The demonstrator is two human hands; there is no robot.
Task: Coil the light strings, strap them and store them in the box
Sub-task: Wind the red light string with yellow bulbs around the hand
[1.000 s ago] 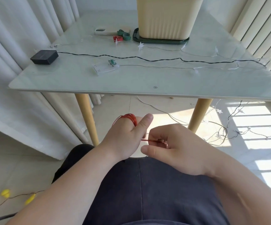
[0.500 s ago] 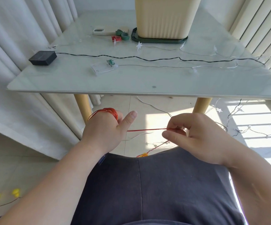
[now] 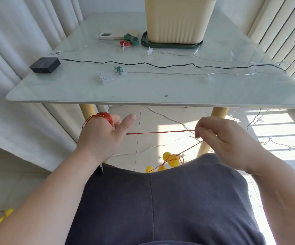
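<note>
A red light string (image 3: 160, 132) runs taut between my hands, below the table's front edge. Several turns of it form a coil (image 3: 99, 117) wrapped round the fingers of my left hand (image 3: 104, 137), whose thumb sticks out to the right. My right hand (image 3: 220, 138) pinches the string at its fingertips. From there the string drops to yellow bulbs (image 3: 171, 159) on the floor by my lap. The cream box (image 3: 178, 18) stands on a dark green lid (image 3: 171, 45) at the back of the table. Red strap (image 3: 124, 43) and green straps (image 3: 132, 39) lie to the left of it.
On the glass table (image 3: 160, 91) lie a black solar box (image 3: 45, 65) with a black string (image 3: 160, 65), a clear battery box (image 3: 110, 77) with a silver star string (image 3: 178, 73), and a white phone (image 3: 114, 35). More strings trail on the floor at right. Curtains hang at left.
My hands have moved apart. The right hand has drawn the red string out to the right, so a longer taut stretch shows, and the left hand has shifted left with its coil.
</note>
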